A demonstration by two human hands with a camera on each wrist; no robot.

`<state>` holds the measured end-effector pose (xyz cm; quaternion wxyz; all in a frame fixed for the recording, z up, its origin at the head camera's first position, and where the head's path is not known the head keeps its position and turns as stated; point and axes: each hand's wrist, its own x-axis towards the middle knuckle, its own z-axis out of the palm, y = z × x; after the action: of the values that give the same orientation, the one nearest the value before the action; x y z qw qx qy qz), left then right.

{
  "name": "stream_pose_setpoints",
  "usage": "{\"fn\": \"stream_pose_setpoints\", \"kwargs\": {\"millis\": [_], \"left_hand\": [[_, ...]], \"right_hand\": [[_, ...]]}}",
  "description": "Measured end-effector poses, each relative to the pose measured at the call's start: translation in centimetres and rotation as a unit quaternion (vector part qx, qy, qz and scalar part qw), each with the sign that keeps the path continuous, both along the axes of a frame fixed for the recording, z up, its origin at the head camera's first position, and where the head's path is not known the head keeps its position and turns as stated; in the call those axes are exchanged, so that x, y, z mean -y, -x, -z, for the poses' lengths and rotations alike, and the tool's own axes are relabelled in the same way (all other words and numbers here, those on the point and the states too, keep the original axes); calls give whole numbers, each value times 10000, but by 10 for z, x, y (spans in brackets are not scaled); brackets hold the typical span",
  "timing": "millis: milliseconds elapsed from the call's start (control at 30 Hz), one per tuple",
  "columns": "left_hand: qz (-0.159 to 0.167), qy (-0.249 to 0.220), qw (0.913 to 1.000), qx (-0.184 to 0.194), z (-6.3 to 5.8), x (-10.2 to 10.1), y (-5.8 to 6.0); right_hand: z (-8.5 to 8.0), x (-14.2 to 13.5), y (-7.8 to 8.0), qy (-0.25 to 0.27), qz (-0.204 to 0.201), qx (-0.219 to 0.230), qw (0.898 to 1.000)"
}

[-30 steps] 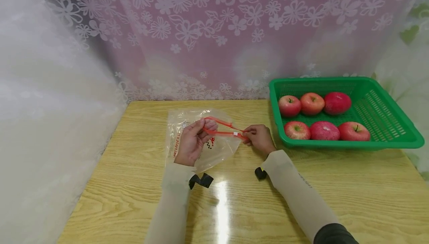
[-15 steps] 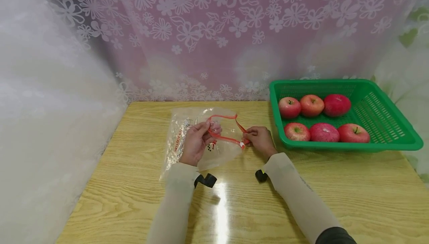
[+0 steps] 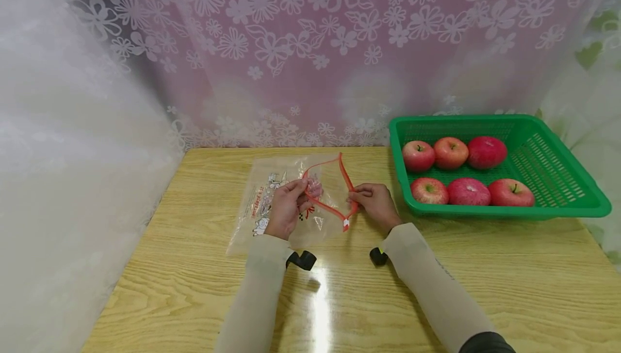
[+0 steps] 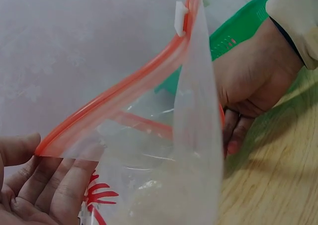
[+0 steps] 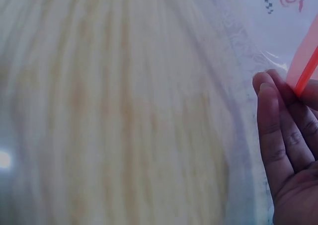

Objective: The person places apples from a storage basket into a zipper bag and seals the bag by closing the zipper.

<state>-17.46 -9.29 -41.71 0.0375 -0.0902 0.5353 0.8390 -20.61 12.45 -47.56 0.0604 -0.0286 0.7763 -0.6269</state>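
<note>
A clear plastic zipper bag [image 3: 262, 180] with printed cartoon figures and an orange zip rim lies over the table, its mouth spread into a wide diamond. My left hand [image 3: 285, 210] pinches the rim's left side between thumb and fingers, with some fingers seen through the film. On the opposite side my right hand [image 3: 375, 202] pinches the orange rim [image 5: 310, 66]. A white slider [image 4: 180, 19] sits on the zip at the near corner of the mouth. In the left wrist view the film partly hides the right fingertips.
At the right stands a green plastic basket [image 3: 572, 202] holding several red apples [image 3: 511, 192]. The wooden table [image 3: 184, 288] meets a pink flowered curtain [image 3: 291, 73] at the back. A pale sheet hangs on the left.
The bag's mouth has spread from a narrow slit to a wide diamond. The slider corner has come nearer, and the left hand has shifted slightly right.
</note>
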Motion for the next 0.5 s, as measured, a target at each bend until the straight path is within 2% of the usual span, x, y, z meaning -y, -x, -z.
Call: {"fn": "stream_pose_setpoints", "kwargs": {"millis": [233,500], "left_hand": [[9,489,9987,104,5,0,2],[40,838,9964,118,9,-1,6]], "right_hand": [[-4,2,-2,252,-68,-130,9996],[-11,4,-6,422,-58,-115,9990]]}}
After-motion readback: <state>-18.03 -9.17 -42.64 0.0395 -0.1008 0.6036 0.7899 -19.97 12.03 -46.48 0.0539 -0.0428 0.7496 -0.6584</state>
